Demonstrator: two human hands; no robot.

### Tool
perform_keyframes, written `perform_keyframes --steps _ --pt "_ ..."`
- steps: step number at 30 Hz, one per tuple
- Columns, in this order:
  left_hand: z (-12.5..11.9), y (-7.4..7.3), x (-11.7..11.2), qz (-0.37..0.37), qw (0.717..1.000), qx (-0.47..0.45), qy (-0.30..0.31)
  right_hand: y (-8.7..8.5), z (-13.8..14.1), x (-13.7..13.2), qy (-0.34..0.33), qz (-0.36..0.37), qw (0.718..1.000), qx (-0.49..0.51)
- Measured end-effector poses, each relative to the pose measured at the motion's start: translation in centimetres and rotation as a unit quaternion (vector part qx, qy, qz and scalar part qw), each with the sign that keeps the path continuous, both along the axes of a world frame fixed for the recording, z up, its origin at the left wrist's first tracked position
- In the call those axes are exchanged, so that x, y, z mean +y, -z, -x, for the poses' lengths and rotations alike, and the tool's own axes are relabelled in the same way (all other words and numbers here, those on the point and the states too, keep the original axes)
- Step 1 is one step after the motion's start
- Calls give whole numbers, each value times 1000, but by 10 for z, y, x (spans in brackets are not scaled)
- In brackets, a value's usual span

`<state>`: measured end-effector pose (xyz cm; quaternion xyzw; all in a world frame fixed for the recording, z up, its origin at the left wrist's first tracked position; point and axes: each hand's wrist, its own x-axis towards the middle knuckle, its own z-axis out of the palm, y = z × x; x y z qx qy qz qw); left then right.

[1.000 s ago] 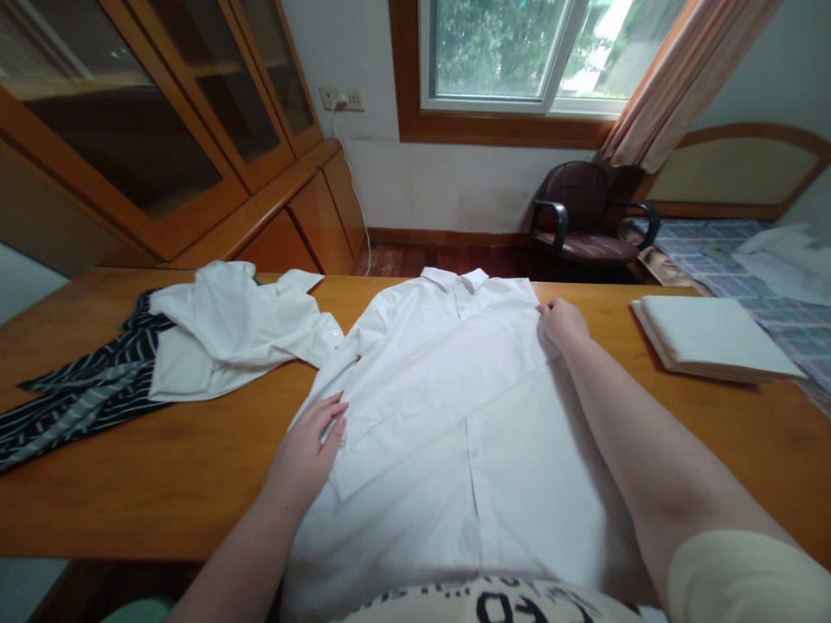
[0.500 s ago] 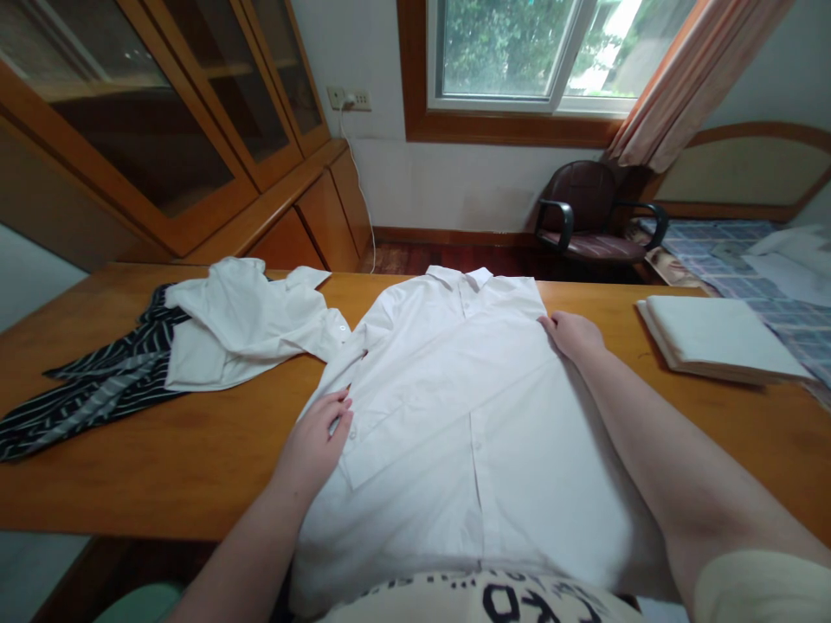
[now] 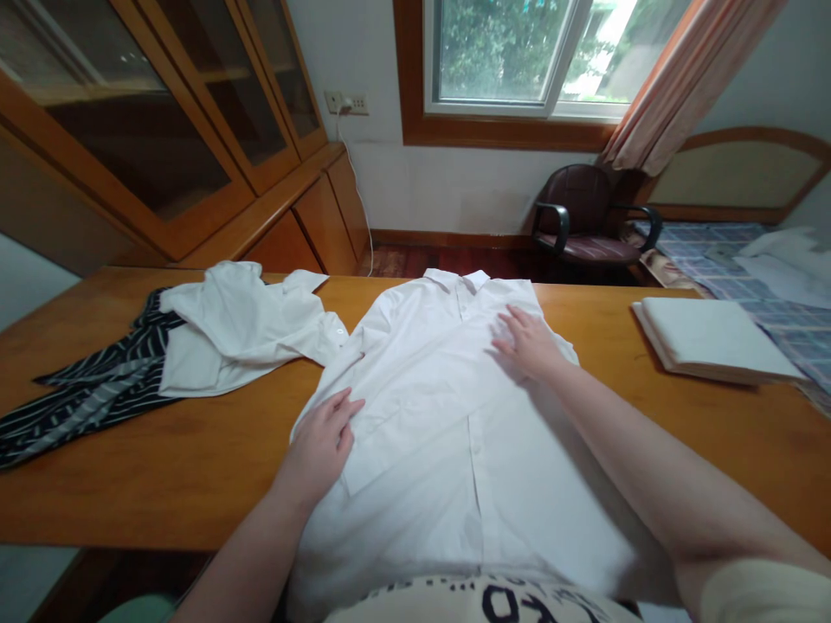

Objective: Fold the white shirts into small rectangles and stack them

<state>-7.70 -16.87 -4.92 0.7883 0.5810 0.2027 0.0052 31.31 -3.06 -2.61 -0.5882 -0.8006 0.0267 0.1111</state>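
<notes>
A white button-up shirt (image 3: 428,389) lies spread out with its collar toward the far edge of the wooden table (image 3: 221,467). One of its sleeves is folded diagonally over the front on the left. My left hand (image 3: 323,441) rests on that side of the shirt, fingers stretched out over the folded sleeve. Over the upper right chest of the shirt is my right hand (image 3: 527,342), its fingers spread and holding nothing. The shirt's lower end runs down to my body at the near edge.
Left on the table lie another white garment (image 3: 247,324) and black striped cloth (image 3: 97,372). A stack of white folded sheets or boards (image 3: 720,337) sits at the right. Beyond stand a glass-door cabinet (image 3: 260,156), an armchair (image 3: 584,216) and a bed (image 3: 727,260).
My right hand has let go of the shirt's right edge and moved left over the chest, its fingers spreading. My left hand has stayed at the folded sleeve, its fingers flatter.
</notes>
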Motion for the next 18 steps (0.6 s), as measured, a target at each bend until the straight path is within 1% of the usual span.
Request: perform_keyframes --steps 2,3,5,6,8,9,11,13,16,18 --pt "-4 -3 -4 -10 997 35 68 7 27 -16 -117 46 992 9" --pt "-7 -4 -6 -2 993 51 107 10 37 -23 -150 66 986 6" --pt "-12 -5 -9 37 982 80 167 15 50 -30 -181 88 980 -5" --pt "-14 -4 -9 61 977 93 180 17 51 -30 -180 94 979 -11" --pt "-15 -3 -9 98 972 110 181 19 43 -20 -148 98 984 -24" --pt "-15 -2 -9 109 971 115 181 19 34 -11 -115 99 988 -32" --pt "-14 0 -8 121 969 118 182 20 12 9 -21 102 993 -51" --pt "-13 0 -7 124 968 119 182 20 -14 29 62 105 990 -65" --pt "-13 0 -7 124 968 117 182 21 -47 51 123 113 984 -66" --pt "-13 -1 -7 126 969 112 183 19 -60 60 174 123 975 -65"
